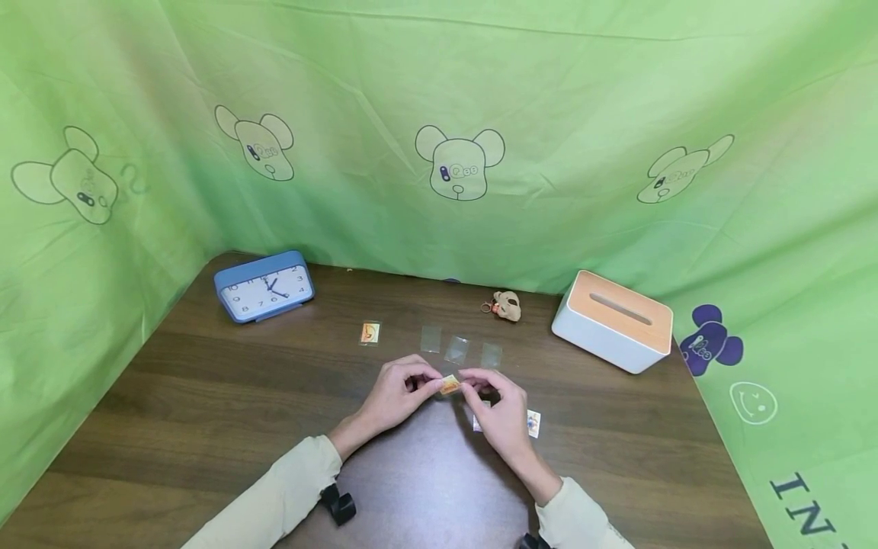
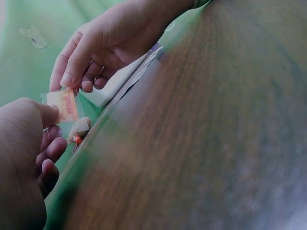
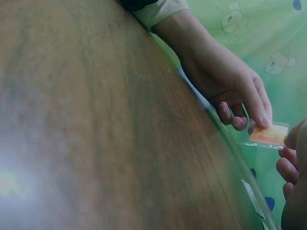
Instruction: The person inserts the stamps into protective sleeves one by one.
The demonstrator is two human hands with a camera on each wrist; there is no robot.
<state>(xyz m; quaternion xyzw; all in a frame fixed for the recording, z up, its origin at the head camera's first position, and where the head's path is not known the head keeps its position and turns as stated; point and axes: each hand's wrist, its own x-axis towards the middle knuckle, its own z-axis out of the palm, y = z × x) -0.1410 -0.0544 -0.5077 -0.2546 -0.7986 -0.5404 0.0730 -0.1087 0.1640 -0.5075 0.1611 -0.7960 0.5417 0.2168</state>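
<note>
Between both hands, over the table, is a small orange picture card (image 1: 449,385) in a clear plastic sleeve (image 2: 78,99). My left hand (image 1: 399,393) pinches its left side, thumb on the front face in the left wrist view. The opposite edge is pinched by my right hand (image 1: 503,415), between thumb and index finger. The sleeve's clear margin shows around the card in both wrist views. Two small picture cards lie close by the right hand: one card (image 1: 533,424) beside it, and another card (image 1: 477,422) partly hidden by it.
Beyond the hands lie three clear sleeves (image 1: 457,350) in a row, with a sleeved orange card (image 1: 370,333) to their left. A blue clock (image 1: 264,287) stands back left. At the back right are a keychain figure (image 1: 507,306) and a white tissue box (image 1: 597,335) with a wooden lid.
</note>
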